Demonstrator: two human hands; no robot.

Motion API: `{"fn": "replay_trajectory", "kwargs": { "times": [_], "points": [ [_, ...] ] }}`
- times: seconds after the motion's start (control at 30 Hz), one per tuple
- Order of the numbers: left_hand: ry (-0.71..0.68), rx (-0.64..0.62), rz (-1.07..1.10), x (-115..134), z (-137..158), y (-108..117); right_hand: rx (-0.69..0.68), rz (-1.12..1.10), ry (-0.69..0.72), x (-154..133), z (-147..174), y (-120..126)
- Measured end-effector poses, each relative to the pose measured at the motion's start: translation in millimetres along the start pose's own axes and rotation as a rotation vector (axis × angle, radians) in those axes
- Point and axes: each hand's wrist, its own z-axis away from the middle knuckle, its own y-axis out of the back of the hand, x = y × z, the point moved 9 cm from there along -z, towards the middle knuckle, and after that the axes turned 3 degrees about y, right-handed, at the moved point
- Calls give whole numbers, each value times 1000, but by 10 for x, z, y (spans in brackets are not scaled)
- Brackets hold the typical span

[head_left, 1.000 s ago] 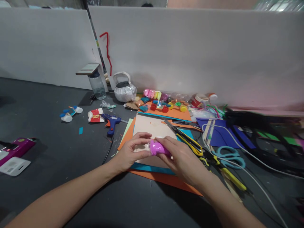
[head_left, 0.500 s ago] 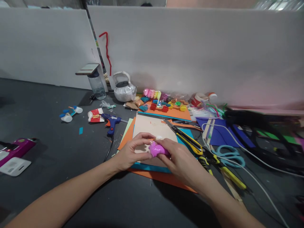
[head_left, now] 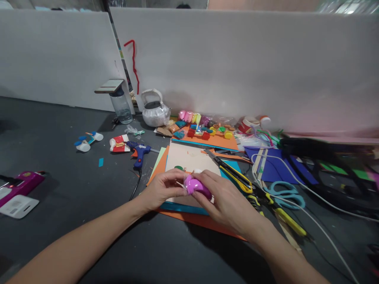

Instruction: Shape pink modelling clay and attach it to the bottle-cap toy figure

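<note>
Head view — glossy purple lump (head_left: pixel 196 185)

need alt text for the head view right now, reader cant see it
The right hand holds a glossy purple lump above coloured sheets on a dark table, the left hand at the lump's left end. A yellow cutter and blue scissors lie to the right, a blue glue gun to the left; a silver kettle stands behind.
</note>
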Motion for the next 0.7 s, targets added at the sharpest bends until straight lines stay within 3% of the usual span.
{"fn": "replay_trajectory", "kwargs": {
  "times": [0.23,0.43,0.57,0.7],
  "points": [
    [14,-4,-31,-6,0,14,-9,-67,-95,55,-13,6],
    [58,-6,-78,-37,28,-51,0,43,-217,150,-7,-139],
    [97,-17,-126,-11,47,-85,-32,39,-193,136,-19,-192],
    [118,-50,-55,52,42,-67,-6,-131,-118,63,-10,-50]
  ]
}}
